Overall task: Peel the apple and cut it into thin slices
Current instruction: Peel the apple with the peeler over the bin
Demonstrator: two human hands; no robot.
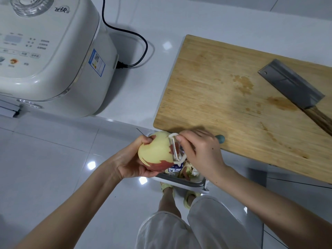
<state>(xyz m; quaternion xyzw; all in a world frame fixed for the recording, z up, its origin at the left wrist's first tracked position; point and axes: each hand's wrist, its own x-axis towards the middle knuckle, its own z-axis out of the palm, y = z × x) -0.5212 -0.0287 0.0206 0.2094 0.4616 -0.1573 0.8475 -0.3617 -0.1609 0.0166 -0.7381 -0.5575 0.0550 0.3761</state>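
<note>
Here your left hand (132, 161) cups the apple (158, 151) over the bin (181, 183), so peels fall in; your right hand (201, 150) grips the peeler (175, 147).

Apple (158, 151) mostly peeled (red skin left at bottom), peeler (175, 150) against its right side; knife (291, 83) flat on board (215, 87).

left hand (132, 163) gripping half-peeled apple (156, 151), right hand (202, 150) pressing peeler (175, 147) against it, cleaver (292, 86) on cutting board (224, 90)
</note>
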